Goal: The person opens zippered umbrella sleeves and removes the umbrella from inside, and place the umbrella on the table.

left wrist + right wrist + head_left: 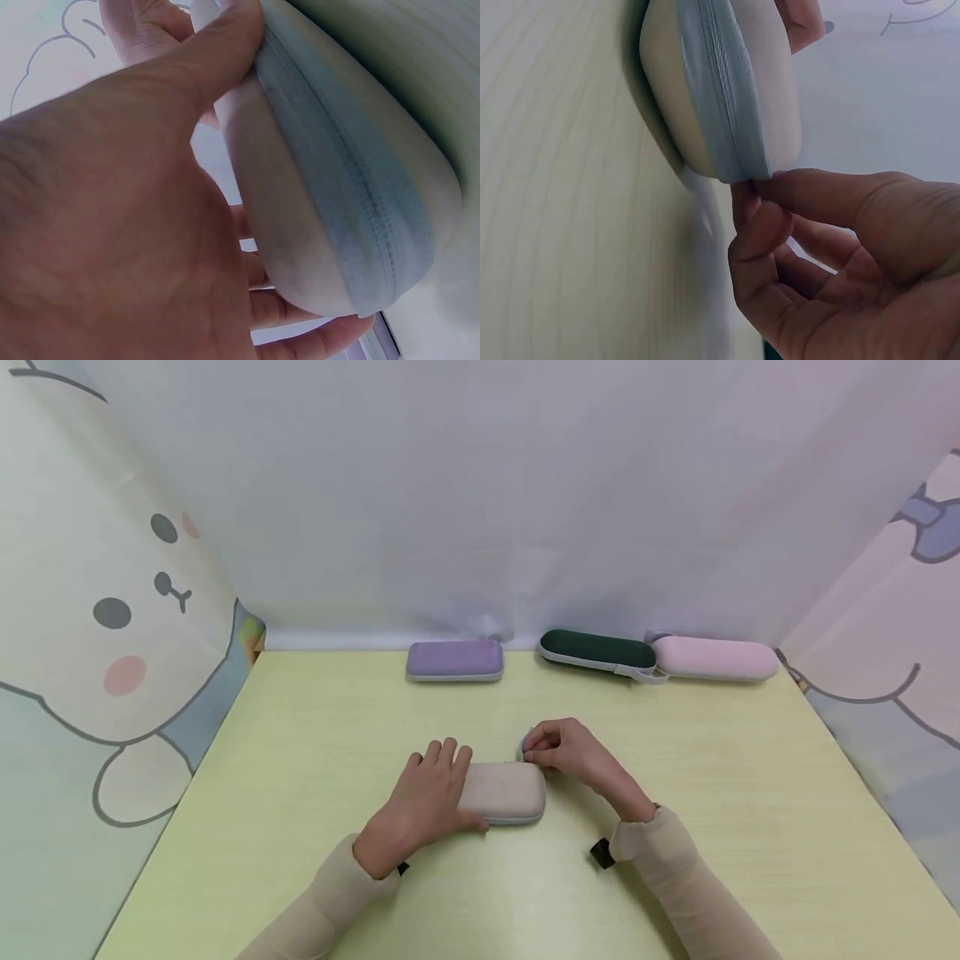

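"Yellow-green surface; where's the beige case?"

"Near its middle, closed. Left hand grips it, fingers spread; right hand pinches its small grey loop."

"Step?"

"Probably starting the zip; next calls for a steady pull."

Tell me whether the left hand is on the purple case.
No: in the head view, the left hand grips the beige case, while the purple case lies apart, farther back.
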The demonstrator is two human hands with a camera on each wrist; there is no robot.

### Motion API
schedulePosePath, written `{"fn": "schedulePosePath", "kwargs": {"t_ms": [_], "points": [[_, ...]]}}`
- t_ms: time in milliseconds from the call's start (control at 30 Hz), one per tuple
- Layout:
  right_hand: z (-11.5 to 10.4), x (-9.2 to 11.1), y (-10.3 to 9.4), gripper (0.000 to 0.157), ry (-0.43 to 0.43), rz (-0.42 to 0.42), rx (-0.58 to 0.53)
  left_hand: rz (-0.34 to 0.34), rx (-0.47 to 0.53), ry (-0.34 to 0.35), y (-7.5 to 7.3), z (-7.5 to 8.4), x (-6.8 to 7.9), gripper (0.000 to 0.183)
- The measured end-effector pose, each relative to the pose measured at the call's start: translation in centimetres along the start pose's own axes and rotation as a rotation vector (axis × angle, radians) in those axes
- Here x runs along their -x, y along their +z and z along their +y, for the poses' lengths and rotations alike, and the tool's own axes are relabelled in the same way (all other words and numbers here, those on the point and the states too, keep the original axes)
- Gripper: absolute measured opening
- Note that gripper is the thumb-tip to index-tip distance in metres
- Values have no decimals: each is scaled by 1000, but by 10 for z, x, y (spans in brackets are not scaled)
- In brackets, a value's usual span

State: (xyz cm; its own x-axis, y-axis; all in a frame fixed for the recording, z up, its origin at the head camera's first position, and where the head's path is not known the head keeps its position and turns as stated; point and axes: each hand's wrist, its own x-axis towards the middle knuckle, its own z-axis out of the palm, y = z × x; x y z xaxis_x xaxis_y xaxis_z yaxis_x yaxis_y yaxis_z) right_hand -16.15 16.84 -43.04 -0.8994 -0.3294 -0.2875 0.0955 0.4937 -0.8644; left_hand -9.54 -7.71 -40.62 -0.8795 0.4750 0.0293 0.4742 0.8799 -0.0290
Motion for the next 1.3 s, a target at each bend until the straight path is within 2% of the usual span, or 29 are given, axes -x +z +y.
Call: {"fn": "schedulePosePath", "kwargs": {"t_ms": [200, 367, 433, 567, 667, 733, 900, 1000, 1133, 1300], "points": [[1, -2, -5, 9, -77, -42, 180, -34, 16, -4, -2, -1, -1, 92], [2, -3, -8, 12, -119, -63, 262, -69, 39, 26, -4, -3, -1, 85], [2, -3, -9, 12, -149, -65, 291, -78, 69, 68, -6, -5, -2, 78], [1, -3, -8, 10, -233, -55, 375, -76, 116, 213, -10, -9, -3, 63], [0, 0, -5, 14, -292, -42, 455, -51, 122, 313, -10, -10, -1, 62], [-1, 2, -4, 18, -329, -30, 510, -33, 129, 345, -10, -11, 1, 60], [-2, 8, -3, 21, -410, 10, 639, 8, 157, 354, -7, -14, 6, 58], [-1, 8, -3, 19, -423, 22, 683, 29, 163, 357, -3, -15, 8, 58], [2, 8, -5, 18, -410, 28, 698, 42, 178, 353, 0, -16, 8, 59], [4, 7, -4, 18, -392, 42, 653, 41, 202, 336, 2, -15, 8, 61]]}}
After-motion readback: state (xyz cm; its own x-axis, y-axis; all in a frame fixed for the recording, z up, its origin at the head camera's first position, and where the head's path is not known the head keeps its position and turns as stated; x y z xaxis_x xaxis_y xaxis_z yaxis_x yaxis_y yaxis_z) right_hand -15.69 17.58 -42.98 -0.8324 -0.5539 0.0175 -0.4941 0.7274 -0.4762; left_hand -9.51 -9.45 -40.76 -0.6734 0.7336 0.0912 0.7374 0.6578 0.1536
